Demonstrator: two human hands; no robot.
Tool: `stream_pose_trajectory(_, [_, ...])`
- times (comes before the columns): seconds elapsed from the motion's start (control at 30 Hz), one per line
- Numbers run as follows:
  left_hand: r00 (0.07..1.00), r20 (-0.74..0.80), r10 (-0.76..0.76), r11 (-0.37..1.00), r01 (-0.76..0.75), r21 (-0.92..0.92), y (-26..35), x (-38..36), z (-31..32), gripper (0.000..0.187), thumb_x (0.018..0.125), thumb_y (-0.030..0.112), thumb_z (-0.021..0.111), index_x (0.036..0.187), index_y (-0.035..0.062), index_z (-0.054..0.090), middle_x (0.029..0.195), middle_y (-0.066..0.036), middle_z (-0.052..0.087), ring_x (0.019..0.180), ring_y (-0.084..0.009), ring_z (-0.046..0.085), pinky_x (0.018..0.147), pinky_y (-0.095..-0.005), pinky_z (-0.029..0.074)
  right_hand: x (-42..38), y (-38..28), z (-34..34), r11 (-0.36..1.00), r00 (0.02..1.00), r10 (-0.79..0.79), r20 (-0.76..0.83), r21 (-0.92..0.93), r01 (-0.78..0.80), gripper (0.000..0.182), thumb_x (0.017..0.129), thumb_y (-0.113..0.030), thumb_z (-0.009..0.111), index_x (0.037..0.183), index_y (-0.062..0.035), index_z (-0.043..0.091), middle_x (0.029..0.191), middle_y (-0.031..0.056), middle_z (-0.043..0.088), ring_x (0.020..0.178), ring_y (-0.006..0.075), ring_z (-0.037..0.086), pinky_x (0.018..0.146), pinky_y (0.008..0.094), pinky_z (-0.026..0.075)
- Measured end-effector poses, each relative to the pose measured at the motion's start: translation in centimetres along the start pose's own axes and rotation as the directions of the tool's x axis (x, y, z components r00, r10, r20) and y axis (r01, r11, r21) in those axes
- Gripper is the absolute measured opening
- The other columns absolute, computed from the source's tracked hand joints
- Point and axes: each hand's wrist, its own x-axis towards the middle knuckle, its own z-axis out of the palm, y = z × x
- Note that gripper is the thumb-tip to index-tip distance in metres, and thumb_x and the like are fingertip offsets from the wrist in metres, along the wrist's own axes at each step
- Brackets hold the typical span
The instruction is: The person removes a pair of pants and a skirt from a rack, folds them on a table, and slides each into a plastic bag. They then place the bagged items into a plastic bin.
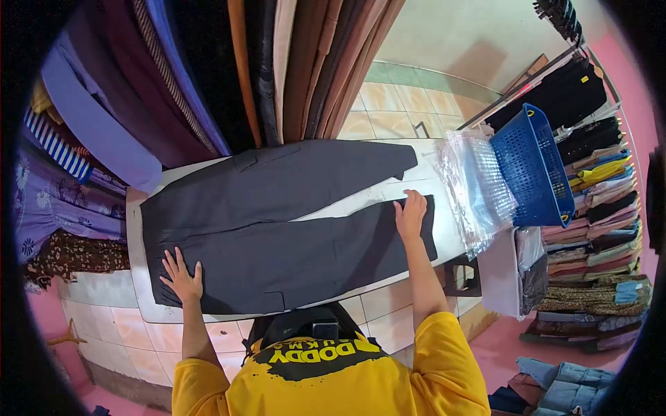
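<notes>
A pair of dark grey cargo trousers (277,243) lies spread on a white table, with the waist to the left and the two legs running right. My left hand (182,279) rests flat near the waistband with its fingers spread. On the nearer leg, close to its hem, my right hand (411,213) touches the cloth with thumb and fingers apart. The farther leg (333,161) lies at an angle, leaving a wedge of table between the legs. A pocket flap shows on each leg.
Clear plastic bags (475,187) lie at the table's right end beside a blue basket (531,166). A whitish bin (498,270) stands below them. Hanging clothes (305,69) crowd the table's far left side. Folded garments (600,215) are stacked at right.
</notes>
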Motion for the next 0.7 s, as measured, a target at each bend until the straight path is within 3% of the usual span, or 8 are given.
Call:
stream_pose_trajectory(0.03, [1.0,-0.008,-0.001,1.0,0.001,-0.006,0.0,0.0,0.0,0.072,0.078,0.044,0.052,0.138,0.025,0.019,0.145,-0.004,0.01,0.133,-0.028,0.011,0.1,-0.0612,0.01,-0.7,0.0,0.4,1.0,1.0,0.006,0.006,0.003,-0.006,0.037,0.077,-0.023,0.062,0.106,-0.0058,0.047,0.107,0.0143,0.047,0.104,0.0323,0.042,0.09,0.043,0.032])
stream_pose_trajectory(0.1, [1.0,-0.014,0.0,1.0,0.0,0.016,0.0,0.2,0.0,0.072,0.078,0.044,0.052,0.138,0.025,0.019,0.145,-0.004,0.01,0.133,-0.0281,0.011,0.1,-0.0612,0.01,-4.0,0.3,0.7,0.974,0.974,0.216,-0.071,0.083,-0.21,0.052,0.081,-0.025,0.056,0.125,-0.0063,0.036,0.128,0.0186,0.035,0.121,0.0373,0.029,0.098,0.048,0.024])
stream_pose_trajectory(0.13, [1.0,-0.02,-0.005,1.0,0.006,0.029,0.1,0.1,0.2,0.071,0.078,0.044,0.052,0.138,0.025,0.019,0.145,-0.004,0.01,0.133,-0.0282,0.011,0.1,-0.0613,0.01,-6.2,1.0,0.8,0.974,0.974,0.216,-0.062,0.081,-0.211,0.052,0.081,-0.025,0.056,0.125,-0.0063,0.036,0.128,0.0186,0.035,0.121,0.0373,0.029,0.098,0.048,0.024])
stream_pose_trajectory(0.2, [1.0,-0.023,-0.011,1.0,0.011,0.024,-0.2,0.1,0.7,0.071,0.078,0.044,0.051,0.138,0.0255,0.018,0.145,-0.004,0.01,0.133,-0.028,0.012,0.1,-0.0613,0.01,-10.0,2.4,0.8,0.959,0.926,0.258,0.275,-0.194,-0.209,0.061,0.084,-0.036,0.049,0.133,-0.0079,0.028,0.138,0.0202,0.023,0.127,0.0385,0.019,0.101,0.052,0.016])
stream_pose_trajectory(0.3, [1.0,-0.021,-0.021,0.999,0.022,0.045,0.0,0.2,0.6,0.069,0.08,0.044,0.049,0.138,0.0264,0.017,0.145,-0.004,0.009,0.133,-0.0272,0.011,0.1,-0.0609,0.01,-11.0,3.7,0.2,0.947,0.895,0.31,0.321,-0.188,-0.261,0.063,0.086,-0.043,0.041,0.136,-0.01,0.023,0.141,0.0203,0.016,0.129,0.0386,0.014,0.102,0.0535,0.013])
stream_pose_trajectory(0.53, [0.999,-0.003,-0.055,0.995,0.055,0.08,0.3,0.3,1.5,0.065,0.084,0.046,0.043,0.139,0.0261,0.015,0.146,-0.005,0.007,0.133,-0.0277,0.01,0.099,-0.0625,0.01,-8.2,6.0,1.9,0.959,0.909,0.262,0.324,-0.189,-0.21,0.061,0.087,-0.044,0.037,0.136,-0.0107,0.023,0.141,0.0206,0.015,0.13,0.0369,0.014,0.102,0.0532,0.013])
stream_pose_trajectory(0.63, [0.958,-0.035,-0.284,0.959,0.285,0.004,2.6,-0.7,2.7,0.057,0.089,0.046,0.033,0.139,0.0236,0.016,0.145,-0.01,0.009,0.132,-0.0315,0.011,0.096,-0.0656,0.011,-6.6,7.0,3.0,0.972,0.923,0.216,0.318,-0.163,-0.172,0.061,0.087,-0.046,0.037,0.136,-0.0111,0.025,0.14,0.0205,0.017,0.13,0.0367,0.015,0.102,0.053,0.014])
stream_pose_trajectory(0.7, [0.94,-0.077,-0.332,0.943,0.33,-0.044,4.0,-2.3,3.6,0.057,0.089,0.046,0.033,0.139,0.0223,0.016,0.144,-0.011,0.01,0.132,-0.0326,0.012,0.096,-0.0653,0.012,-5.5,7.1,2.8,0.97,0.919,0.224,0.326,-0.169,-0.177,0.061,0.086,-0.046,0.039,0.134,-0.0102,0.027,0.138,0.0214,0.02,0.128,0.0369,0.019,0.101,0.0532,0.016])
